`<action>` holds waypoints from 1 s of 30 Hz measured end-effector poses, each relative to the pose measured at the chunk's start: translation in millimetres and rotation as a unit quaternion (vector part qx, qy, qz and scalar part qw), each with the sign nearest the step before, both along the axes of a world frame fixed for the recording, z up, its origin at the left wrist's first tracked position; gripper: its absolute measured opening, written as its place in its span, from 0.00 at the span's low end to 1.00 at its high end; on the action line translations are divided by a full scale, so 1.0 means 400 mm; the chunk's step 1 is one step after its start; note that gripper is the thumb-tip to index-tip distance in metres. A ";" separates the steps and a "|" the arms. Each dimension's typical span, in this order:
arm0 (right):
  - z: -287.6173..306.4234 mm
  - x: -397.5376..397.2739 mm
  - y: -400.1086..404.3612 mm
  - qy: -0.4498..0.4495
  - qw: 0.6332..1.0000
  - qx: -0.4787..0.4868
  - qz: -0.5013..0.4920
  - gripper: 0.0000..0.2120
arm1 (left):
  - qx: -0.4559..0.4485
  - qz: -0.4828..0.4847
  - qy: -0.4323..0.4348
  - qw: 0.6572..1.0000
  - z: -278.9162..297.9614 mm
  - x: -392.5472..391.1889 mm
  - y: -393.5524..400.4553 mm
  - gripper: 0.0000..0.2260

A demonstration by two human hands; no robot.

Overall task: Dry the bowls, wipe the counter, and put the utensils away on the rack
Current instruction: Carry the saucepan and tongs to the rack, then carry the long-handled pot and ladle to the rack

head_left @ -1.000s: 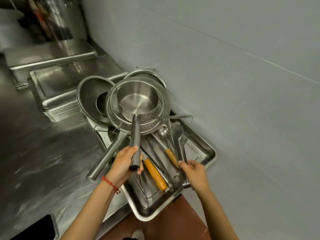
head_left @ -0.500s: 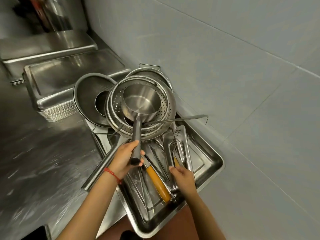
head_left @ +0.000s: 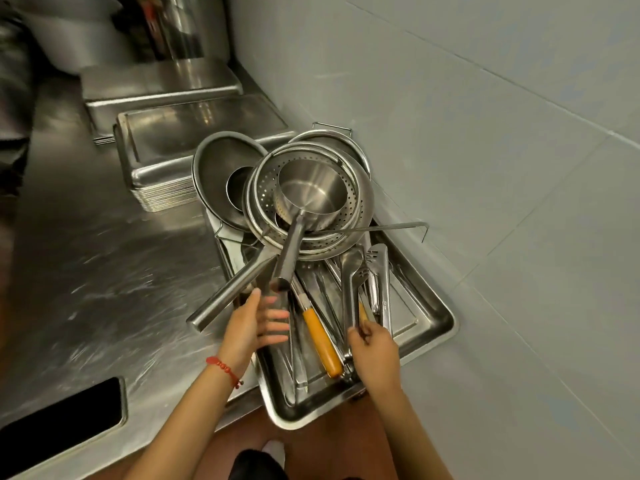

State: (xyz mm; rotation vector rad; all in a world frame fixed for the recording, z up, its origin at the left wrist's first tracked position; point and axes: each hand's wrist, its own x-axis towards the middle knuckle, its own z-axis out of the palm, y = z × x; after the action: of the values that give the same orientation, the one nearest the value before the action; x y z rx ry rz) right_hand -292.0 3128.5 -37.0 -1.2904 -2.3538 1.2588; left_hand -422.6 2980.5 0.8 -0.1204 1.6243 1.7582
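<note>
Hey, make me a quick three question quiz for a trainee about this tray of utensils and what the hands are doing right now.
1. True or false: the left hand grips the saucepan handle.
2. The saucepan sits inside which item: A) the perforated colander, B) the mesh strainer, C) the stack of flat trays?
3. Fill in: the right hand pinches the steel ____ lying in the tray.

Key
1. False; its fingers are spread just below the handle's end.
2. A.
3. Tongs.
</note>
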 end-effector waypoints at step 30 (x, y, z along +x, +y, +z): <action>0.081 -0.070 -1.212 0.064 0.728 0.195 0.654 0.22 | -0.647 0.218 0.229 0.694 -0.065 0.514 -1.320 0.22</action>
State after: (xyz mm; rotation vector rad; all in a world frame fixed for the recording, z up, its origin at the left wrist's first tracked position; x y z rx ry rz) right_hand -320.0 2643.5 -4.5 0.8127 -3.0949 0.7902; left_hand -217.1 2452.7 -25.1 -0.8201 3.1392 0.5136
